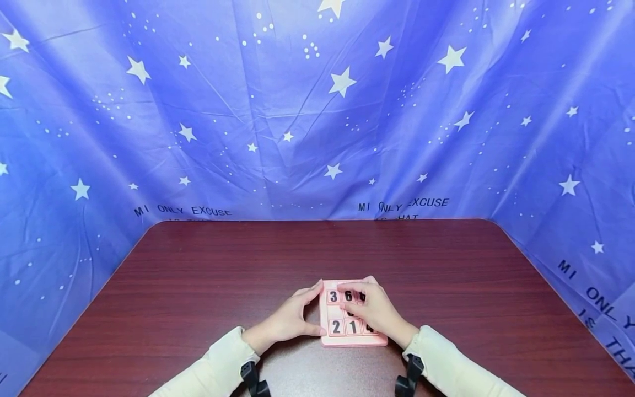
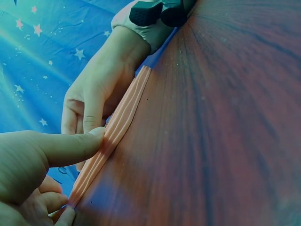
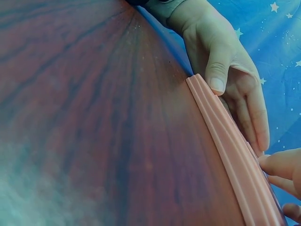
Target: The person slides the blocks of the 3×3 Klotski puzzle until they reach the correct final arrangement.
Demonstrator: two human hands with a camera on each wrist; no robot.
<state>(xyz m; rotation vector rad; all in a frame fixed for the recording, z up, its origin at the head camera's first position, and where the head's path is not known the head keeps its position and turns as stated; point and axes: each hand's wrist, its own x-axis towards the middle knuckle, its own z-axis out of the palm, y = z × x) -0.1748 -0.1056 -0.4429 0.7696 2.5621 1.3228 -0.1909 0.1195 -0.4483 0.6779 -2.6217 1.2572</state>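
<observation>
A pink sliding number puzzle [image 1: 354, 341] lies flat on the table in front of me. My left hand [image 1: 286, 318] holds its left side, thumb by the near corner and fingers by the far one. In the left wrist view the left thumb [image 2: 77, 147] presses the puzzle's rim. Over the tiles reaches my right hand [image 1: 379, 309], index finger on the top row and thumb on the middle row. Tiles 3, 6, 2 and 1 show; the 4 is partly covered, and the right hand hides others. The middle row's left cell has no numbered tile.
The dark red wood-grain table [image 1: 223, 259] runs back to a blue star-patterned curtain [image 1: 297, 110], which also hangs along both sides. Black wrist camera mounts [image 1: 409, 375] sit by the cream sleeves [image 1: 456, 358].
</observation>
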